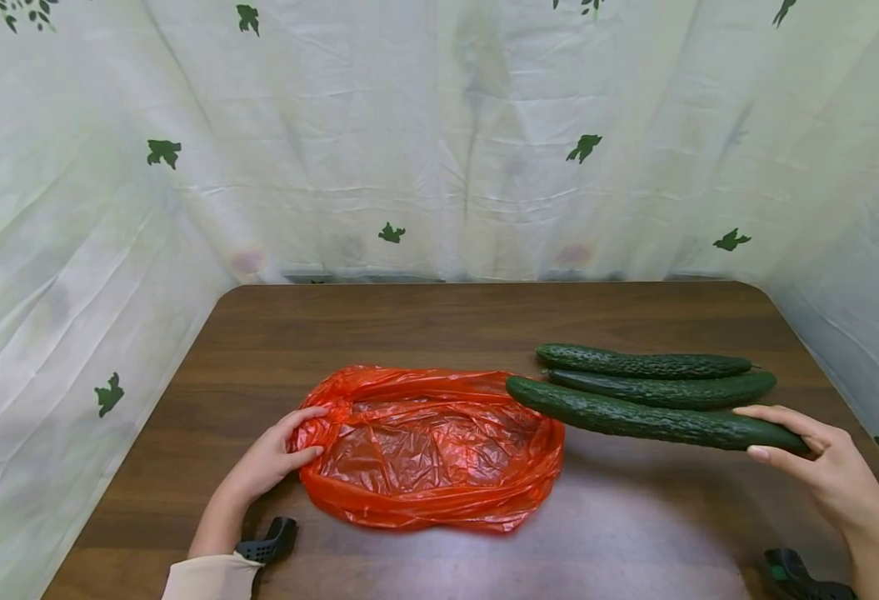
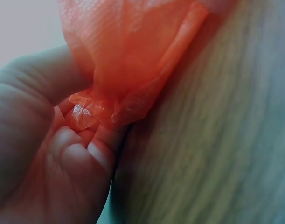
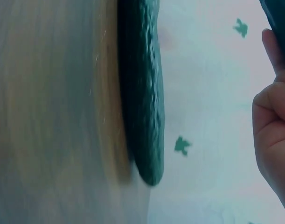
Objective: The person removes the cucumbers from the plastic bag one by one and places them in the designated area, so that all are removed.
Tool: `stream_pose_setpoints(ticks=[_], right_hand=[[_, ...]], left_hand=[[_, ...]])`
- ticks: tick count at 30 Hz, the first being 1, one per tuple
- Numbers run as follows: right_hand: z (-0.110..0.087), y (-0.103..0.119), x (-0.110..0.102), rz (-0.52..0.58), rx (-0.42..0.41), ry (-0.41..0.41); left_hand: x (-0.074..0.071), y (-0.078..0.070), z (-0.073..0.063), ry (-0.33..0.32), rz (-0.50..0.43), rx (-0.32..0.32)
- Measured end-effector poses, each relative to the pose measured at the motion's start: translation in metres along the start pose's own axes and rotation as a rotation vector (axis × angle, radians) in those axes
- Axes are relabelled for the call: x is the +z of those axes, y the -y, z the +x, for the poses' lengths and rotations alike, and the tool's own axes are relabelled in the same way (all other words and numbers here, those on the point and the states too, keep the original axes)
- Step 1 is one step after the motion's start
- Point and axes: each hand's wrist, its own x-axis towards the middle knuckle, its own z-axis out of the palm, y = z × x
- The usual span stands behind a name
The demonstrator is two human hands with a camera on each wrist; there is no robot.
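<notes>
A red plastic bag (image 1: 439,500) lies spread with its mouth facing up near the middle of the table. My left hand (image 1: 270,458) grips the bag's left rim; the left wrist view shows the bunched red film (image 2: 128,60) between thumb and fingers. My right hand (image 1: 821,458) holds a long dark green cucumber (image 1: 656,418) by its right end. The cucumber's far tip reaches over the bag's right rim. In the right wrist view the right hand (image 3: 275,116) shows at the right edge, with part of the held cucumber above it.
Two more cucumbers, a back one (image 1: 641,363) and a front one (image 1: 664,388), lie side by side on the brown wooden table (image 1: 409,321), right of the bag. A pale curtain (image 1: 454,142) with green leaf shapes surrounds the table's back and sides.
</notes>
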Motion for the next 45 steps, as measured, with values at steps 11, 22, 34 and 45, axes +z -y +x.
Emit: stream_pose_setpoints(ticks=[11, 22, 34, 45], right_hand=[[-0.018, -0.029, -0.016, -0.04, 0.087, -0.04], [-0.013, -0.053, -0.023, -0.03, 0.203, 0.099], [0.0, -0.066, -0.031, -0.149, 0.235, 0.211], [0.005, -0.07, -0.035, -0.204, 0.26, 0.213]], left_hand=[[-0.008, 0.001, -0.007, 0.028, -0.034, -0.051], [-0.007, 0.002, -0.007, 0.035, -0.056, -0.057], [-0.005, 0.0, -0.004, 0.037, -0.069, -0.037], [-0.003, -0.004, -0.001, 0.054, -0.081, -0.054]])
